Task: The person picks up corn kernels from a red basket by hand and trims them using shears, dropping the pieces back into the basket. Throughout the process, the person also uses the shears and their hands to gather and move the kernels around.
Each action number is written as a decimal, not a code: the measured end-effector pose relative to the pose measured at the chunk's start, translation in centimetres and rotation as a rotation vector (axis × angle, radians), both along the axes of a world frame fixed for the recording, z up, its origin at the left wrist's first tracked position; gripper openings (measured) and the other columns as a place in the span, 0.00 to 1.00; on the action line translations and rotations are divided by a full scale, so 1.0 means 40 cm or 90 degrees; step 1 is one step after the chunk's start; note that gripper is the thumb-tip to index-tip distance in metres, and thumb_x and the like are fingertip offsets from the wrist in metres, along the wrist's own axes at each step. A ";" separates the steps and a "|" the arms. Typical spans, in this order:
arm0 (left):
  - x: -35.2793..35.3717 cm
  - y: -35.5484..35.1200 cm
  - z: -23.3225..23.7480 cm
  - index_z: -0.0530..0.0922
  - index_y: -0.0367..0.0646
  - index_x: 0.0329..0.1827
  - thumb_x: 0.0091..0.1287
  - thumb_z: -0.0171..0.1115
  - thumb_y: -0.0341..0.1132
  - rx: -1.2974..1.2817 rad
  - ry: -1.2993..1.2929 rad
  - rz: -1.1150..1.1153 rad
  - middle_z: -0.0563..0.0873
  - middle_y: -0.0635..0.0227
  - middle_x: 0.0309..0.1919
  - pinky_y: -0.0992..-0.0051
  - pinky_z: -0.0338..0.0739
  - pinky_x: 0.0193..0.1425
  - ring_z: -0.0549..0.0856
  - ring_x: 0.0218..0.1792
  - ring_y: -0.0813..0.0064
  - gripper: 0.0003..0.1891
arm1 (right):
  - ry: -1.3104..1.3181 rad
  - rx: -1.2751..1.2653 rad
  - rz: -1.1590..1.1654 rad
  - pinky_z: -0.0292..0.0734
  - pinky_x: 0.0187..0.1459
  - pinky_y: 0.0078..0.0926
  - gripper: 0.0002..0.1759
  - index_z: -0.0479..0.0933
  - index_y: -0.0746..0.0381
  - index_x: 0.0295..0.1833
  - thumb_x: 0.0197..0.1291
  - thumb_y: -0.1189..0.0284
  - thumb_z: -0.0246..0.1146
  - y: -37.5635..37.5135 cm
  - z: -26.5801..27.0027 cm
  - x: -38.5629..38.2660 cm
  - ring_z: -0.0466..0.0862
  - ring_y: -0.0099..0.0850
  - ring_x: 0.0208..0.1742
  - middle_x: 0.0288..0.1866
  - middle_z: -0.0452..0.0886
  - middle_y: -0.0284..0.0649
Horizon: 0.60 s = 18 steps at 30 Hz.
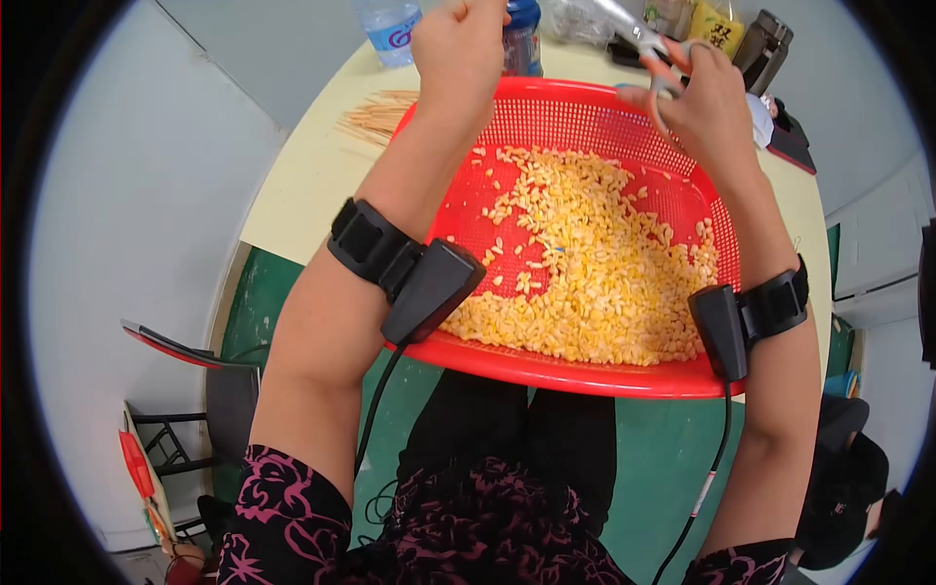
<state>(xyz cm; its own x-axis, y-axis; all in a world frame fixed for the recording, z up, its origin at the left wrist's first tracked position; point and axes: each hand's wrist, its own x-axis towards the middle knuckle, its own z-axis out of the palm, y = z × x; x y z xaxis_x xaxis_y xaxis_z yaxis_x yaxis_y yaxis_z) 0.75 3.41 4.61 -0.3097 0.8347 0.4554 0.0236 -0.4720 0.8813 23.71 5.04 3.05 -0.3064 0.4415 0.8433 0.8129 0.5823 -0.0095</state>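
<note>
At the table's [312, 175] far edge, a packet [719, 29] is marked "双"; scissors [650, 44] are gripped in the right hand [707, 105], left hand [456, 54] clenched, contents hidden.

Orange-handled scissors [650, 44], red basket [546, 375], yellow kernels [604, 283]

Green floor [668, 458], pale walls [127, 214].

- Scissors [629, 24], one pair, in my grip: silvery blades, orange-and-pale handles; upper right of frame, slanting up-left, tips cropped by the top edge.
- Basket [585, 378], red, perforated walls, upright before me, centre of frame.
- Kernels [604, 263], yellow, loose, spread inside it, thickest toward lower right.
</note>
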 end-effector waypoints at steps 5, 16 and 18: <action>0.027 -0.005 0.013 0.77 0.35 0.36 0.63 0.60 0.33 0.068 -0.010 0.102 0.79 0.72 0.28 0.83 0.70 0.35 0.75 0.29 0.82 0.08 | 0.007 -0.164 -0.067 0.73 0.38 0.34 0.37 0.71 0.68 0.35 0.42 0.41 0.67 0.010 0.020 0.002 0.78 0.40 0.36 0.34 0.76 0.47; 0.065 -0.116 0.210 0.78 0.36 0.43 0.62 0.60 0.32 -0.236 0.523 -0.323 0.82 0.69 0.30 0.81 0.71 0.34 0.76 0.29 0.81 0.10 | 0.012 -0.156 -0.065 0.74 0.42 0.34 0.37 0.75 0.67 0.44 0.45 0.42 0.66 0.060 -0.026 0.000 0.80 0.40 0.42 0.41 0.78 0.49; 0.043 -0.122 0.163 0.80 0.37 0.37 0.59 0.62 0.34 -0.273 0.746 -0.450 0.84 0.70 0.29 0.78 0.73 0.35 0.78 0.29 0.81 0.09 | 0.014 -0.157 -0.071 0.75 0.42 0.34 0.38 0.76 0.67 0.45 0.45 0.41 0.66 0.066 -0.042 0.011 0.80 0.39 0.42 0.42 0.78 0.49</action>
